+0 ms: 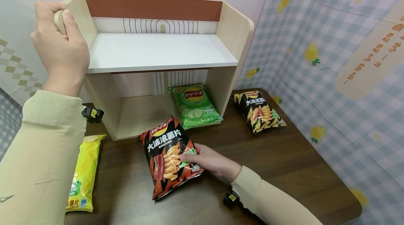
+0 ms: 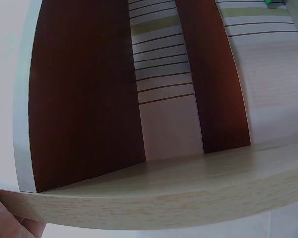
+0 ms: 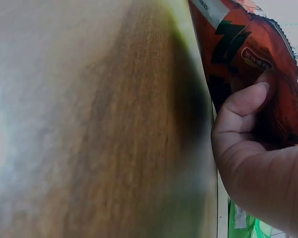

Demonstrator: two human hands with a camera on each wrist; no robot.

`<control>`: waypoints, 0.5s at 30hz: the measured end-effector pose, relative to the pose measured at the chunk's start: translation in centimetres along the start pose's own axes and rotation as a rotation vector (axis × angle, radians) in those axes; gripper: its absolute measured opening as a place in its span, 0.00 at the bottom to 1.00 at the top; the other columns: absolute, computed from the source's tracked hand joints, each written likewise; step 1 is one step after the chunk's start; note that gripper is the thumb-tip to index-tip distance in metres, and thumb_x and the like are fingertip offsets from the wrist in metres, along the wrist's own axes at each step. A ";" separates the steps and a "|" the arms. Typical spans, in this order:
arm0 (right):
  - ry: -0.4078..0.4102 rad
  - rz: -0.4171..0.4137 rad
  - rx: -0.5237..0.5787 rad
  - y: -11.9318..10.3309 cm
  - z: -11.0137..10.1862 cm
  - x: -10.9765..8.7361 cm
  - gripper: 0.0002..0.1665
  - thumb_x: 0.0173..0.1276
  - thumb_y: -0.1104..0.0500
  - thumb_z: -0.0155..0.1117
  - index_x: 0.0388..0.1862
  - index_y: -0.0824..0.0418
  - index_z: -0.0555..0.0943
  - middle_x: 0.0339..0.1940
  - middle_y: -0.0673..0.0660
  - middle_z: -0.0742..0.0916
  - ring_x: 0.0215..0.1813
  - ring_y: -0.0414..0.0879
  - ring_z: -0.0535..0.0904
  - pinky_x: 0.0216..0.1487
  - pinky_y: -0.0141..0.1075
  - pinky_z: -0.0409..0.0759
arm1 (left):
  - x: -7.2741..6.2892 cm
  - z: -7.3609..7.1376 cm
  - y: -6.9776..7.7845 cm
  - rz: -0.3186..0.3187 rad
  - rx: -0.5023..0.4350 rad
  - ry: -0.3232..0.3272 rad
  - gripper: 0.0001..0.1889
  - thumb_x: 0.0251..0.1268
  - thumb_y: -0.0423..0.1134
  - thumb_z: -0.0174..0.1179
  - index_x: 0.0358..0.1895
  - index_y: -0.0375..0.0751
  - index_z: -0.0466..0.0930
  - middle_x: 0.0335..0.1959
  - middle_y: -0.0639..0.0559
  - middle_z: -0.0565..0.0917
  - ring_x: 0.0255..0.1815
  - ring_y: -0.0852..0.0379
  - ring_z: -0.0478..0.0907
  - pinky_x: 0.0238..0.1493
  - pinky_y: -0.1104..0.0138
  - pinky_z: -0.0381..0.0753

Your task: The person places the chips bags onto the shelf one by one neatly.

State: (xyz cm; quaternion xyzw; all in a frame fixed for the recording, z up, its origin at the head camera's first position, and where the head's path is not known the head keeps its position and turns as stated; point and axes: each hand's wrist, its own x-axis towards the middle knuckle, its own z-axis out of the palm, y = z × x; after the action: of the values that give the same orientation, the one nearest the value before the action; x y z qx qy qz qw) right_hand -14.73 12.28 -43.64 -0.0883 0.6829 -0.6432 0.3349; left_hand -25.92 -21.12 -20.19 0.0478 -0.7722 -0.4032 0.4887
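Note:
My left hand (image 1: 61,44) grips the rounded front end of the left side panel of a small two-tier wooden shelf (image 1: 162,49). In the left wrist view, a few fingers show at that panel's edge, beside the brown back boards. My right hand (image 1: 213,160) holds a red and black bag of potato chips (image 1: 170,154) by its lower right side, thumb on the printed front. The bag is tilted in front of the shelf's lower opening. Seen from the right wrist, fingers (image 3: 243,106) press against the red back of the bag.
A green chip bag (image 1: 195,107) leans inside the lower compartment, at its right. Right of the shelf, a black and yellow chip bag (image 1: 258,111) lies on the dark wooden table (image 1: 284,176). A yellow chip bag (image 1: 85,176) lies at the left, partly behind my left sleeve.

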 end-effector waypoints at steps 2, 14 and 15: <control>0.010 -0.006 -0.003 -0.1 0.1 0.1 0.32 0.67 0.47 0.65 0.64 0.60 0.70 0.48 0.59 0.85 0.48 0.53 0.83 0.50 0.43 0.80 | 0.0 0.0 0.0 -0.009 -0.002 -0.003 0.12 0.72 0.54 0.44 0.50 0.66 0.75 0.26 0.70 0.72 0.26 0.76 0.69 0.29 0.74 0.65; 0.092 -0.039 0.103 -0.9 1.3 2.0 0.32 0.66 0.46 0.66 0.65 0.56 0.70 0.50 0.58 0.84 0.49 0.52 0.83 0.49 0.42 0.80 | 0.0 -0.2 0.3 -0.011 -0.004 -0.007 0.09 0.72 0.54 0.45 0.48 0.69 0.74 0.26 0.66 0.73 0.26 0.74 0.70 0.29 0.74 0.66; 0.088 -0.048 0.122 -0.9 1.5 2.3 0.31 0.67 0.47 0.65 0.65 0.56 0.70 0.51 0.59 0.84 0.50 0.52 0.82 0.49 0.43 0.80 | 0.0 -0.2 0.3 -0.013 -0.006 -0.009 0.09 0.72 0.54 0.45 0.48 0.70 0.74 0.26 0.66 0.73 0.25 0.74 0.70 0.29 0.74 0.66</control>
State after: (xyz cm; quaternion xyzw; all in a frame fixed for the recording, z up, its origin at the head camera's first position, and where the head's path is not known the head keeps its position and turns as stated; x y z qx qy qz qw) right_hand -15.88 9.62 -43.46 -0.0560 0.6543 -0.6946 0.2936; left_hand -25.70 -21.02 -19.98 0.0494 -0.7729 -0.4089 0.4828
